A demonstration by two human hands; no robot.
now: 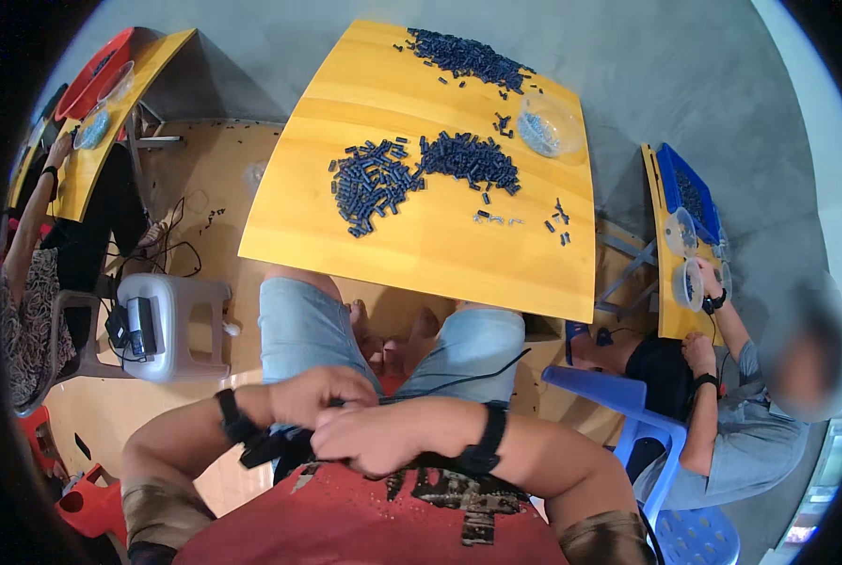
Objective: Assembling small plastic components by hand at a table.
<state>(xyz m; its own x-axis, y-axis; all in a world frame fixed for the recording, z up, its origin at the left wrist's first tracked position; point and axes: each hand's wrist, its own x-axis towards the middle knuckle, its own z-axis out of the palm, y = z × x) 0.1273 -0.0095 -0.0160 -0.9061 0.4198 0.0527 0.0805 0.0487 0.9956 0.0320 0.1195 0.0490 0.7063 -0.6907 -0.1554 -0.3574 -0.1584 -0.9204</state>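
Both hands are together in front of my waist, above my lap and away from the table. My left hand is closed, its fingers curled down against the right. Overlapping it on the near side, my right hand is also closed. Whatever they grip is mostly hidden between them. A dark object hangs just under my left wrist, its kind unclear. From beside the hands a thin black cable runs off over my right thigh. Each wrist wears a black band.
The yellow table ahead carries heaps of small black cylindrical parts, a clear bowl and a few small metal pieces. People work at side tables left and right. A white stool stands left, a blue chair right.
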